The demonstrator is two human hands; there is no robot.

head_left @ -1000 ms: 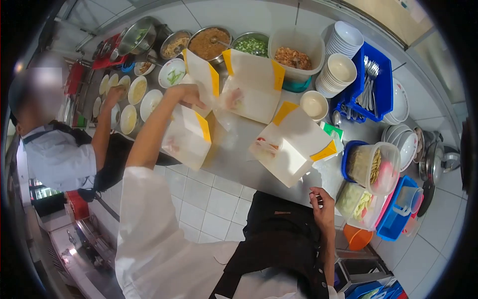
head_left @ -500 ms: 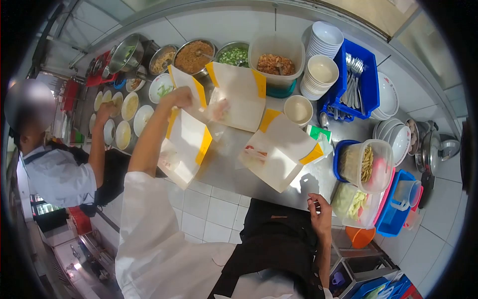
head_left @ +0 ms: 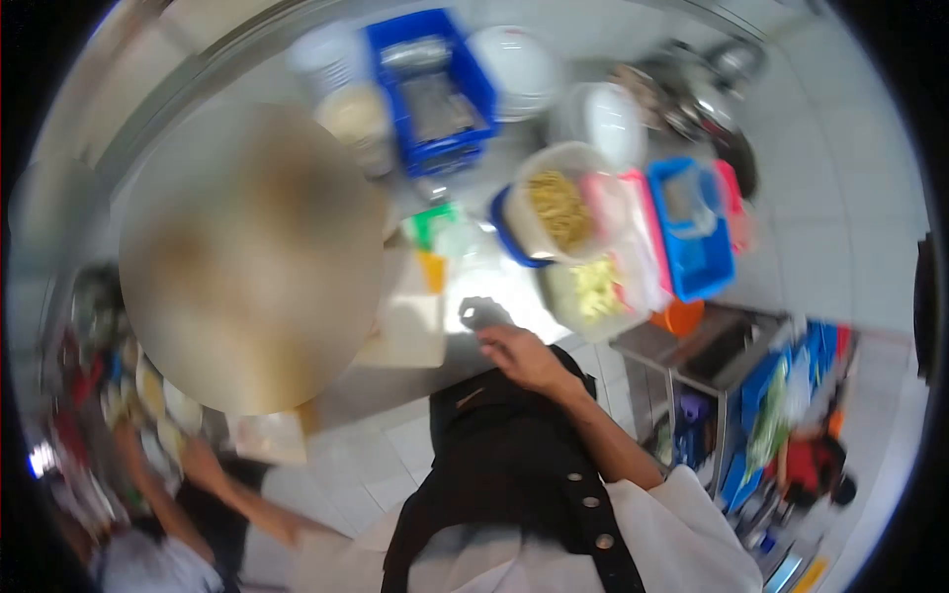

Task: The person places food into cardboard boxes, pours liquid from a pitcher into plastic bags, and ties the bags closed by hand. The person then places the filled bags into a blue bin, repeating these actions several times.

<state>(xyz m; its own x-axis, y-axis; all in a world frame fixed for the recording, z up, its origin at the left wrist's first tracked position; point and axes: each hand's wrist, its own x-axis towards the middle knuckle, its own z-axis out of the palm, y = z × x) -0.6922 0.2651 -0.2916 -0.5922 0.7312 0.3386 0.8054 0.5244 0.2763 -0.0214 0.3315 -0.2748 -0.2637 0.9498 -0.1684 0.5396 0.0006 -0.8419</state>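
Observation:
The picture is smeared by fast motion, and a large blurred patch hides the left middle. My right hand lies at the front edge of the steel counter, fingers loosely bent; the blur hides whether it holds anything. Just left of it lies an open white paper box with a yellow flap. A bare forearm runs along the lower left to a blurred hand beside another paper box. It looks like my left hand, but its grip is unreadable.
On the counter stand a clear tub of noodles, a tub of pale food, a blue cutlery crate, a blue bin and white bowls. An orange bucket sits below. Another person's shirt shows bottom left.
The view has swung sharply to the right and blurred. The pots and open boxes slid left, mostly behind the patch. My right hand stays at the counter edge.

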